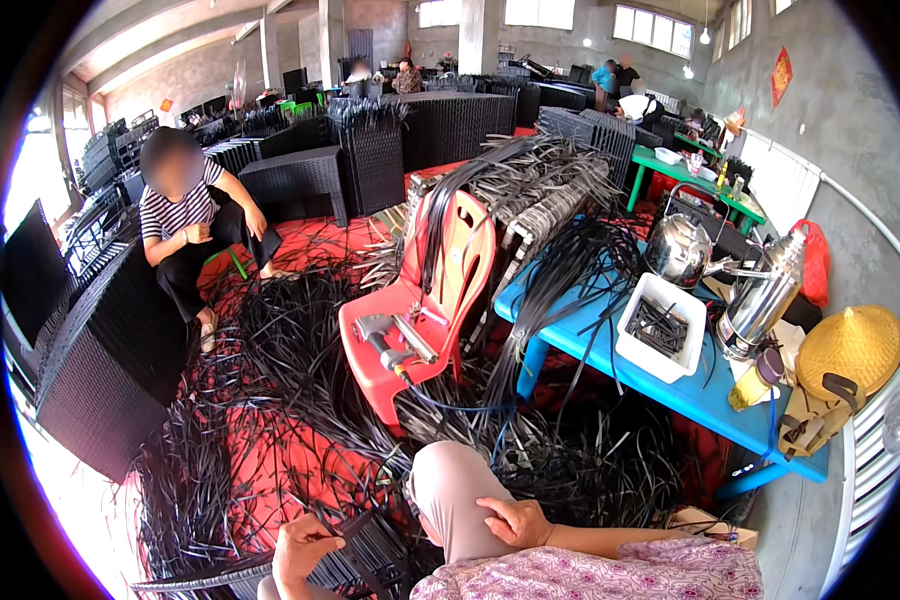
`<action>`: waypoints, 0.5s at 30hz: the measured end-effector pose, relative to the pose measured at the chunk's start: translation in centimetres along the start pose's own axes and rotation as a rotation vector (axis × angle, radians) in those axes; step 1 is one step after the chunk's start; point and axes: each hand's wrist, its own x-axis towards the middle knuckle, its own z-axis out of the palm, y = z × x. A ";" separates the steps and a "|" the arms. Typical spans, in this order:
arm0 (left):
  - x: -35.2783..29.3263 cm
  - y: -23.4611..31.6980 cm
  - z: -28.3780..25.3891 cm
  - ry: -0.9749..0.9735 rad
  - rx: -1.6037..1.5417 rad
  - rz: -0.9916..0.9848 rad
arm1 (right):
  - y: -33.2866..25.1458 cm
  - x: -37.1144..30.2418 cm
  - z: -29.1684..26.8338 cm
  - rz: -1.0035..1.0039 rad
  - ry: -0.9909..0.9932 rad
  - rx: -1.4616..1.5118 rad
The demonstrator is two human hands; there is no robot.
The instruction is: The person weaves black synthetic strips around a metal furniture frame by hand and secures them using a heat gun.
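Observation:
My left hand (305,550) is closed at the lower edge, with its fingertips pinched at a flat black plastic strip (362,560). Beside it lies the dark curved edge of a partly woven black piece (205,577), mostly cut off by the frame. On my raised knee (460,495) rests my right hand (518,522), fingers loosely apart and holding nothing. Ahead of the knee stands a red plastic chair (375,330). A grey air staple gun (395,340) with a blue hose lies on its seat, and black strips hang over its backrest.
Tangled black strips (300,330) cover much of the red floor. At right, a blue table (610,345) bears a white bin (660,328), a kettle (678,245), a thermos (765,295) and a straw hat (850,350). A seated co-worker (185,220) is at left beside woven black furniture (120,350).

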 end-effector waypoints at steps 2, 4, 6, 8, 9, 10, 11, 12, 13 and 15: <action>0.0 -0.1 0.0 -0.002 0.004 0.001 | 0.0 0.0 0.0 0.005 0.001 0.009; 0.1 -0.4 -0.2 -0.005 0.017 0.008 | 0.2 0.0 0.0 0.002 0.001 0.009; 0.1 -0.3 -0.2 -0.005 0.027 0.011 | 0.1 0.1 0.1 -0.005 0.014 0.007; 0.1 -0.1 -0.1 -0.006 0.031 0.015 | 0.1 0.1 0.1 -0.003 0.014 0.006; 0.1 0.1 -0.1 -0.005 0.031 0.017 | 0.1 0.0 0.1 0.002 0.008 0.005; 0.1 0.2 -0.1 -0.005 0.030 0.020 | 0.1 0.0 0.1 0.007 0.002 0.005; 0.1 0.2 -0.1 -0.008 0.021 0.021 | 0.2 0.0 0.1 0.008 0.004 0.005; 0.1 0.3 -0.1 -0.011 0.013 0.023 | 0.2 0.0 0.1 0.010 0.007 0.005; 0.1 0.3 -0.1 -0.013 0.006 0.025 | 0.2 0.0 0.1 0.010 0.010 0.005; 0.2 -0.2 -0.1 -0.016 -0.009 0.015 | 0.3 -0.1 0.2 0.013 0.005 0.006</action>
